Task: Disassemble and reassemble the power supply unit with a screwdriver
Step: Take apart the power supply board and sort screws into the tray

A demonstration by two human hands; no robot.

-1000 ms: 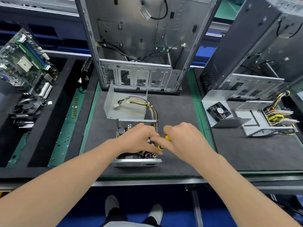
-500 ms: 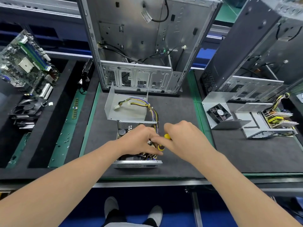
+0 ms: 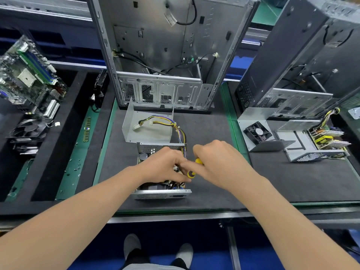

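While between hands (image 3: 165, 166) (image 3: 222, 162), screwdriver (image 3: 199, 161) over supply (image 3: 161, 195)

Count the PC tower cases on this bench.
2. One open case stands at centre, behind the opened power supply. A second case tilts at right, behind the loose fan housing. More may be out of frame.
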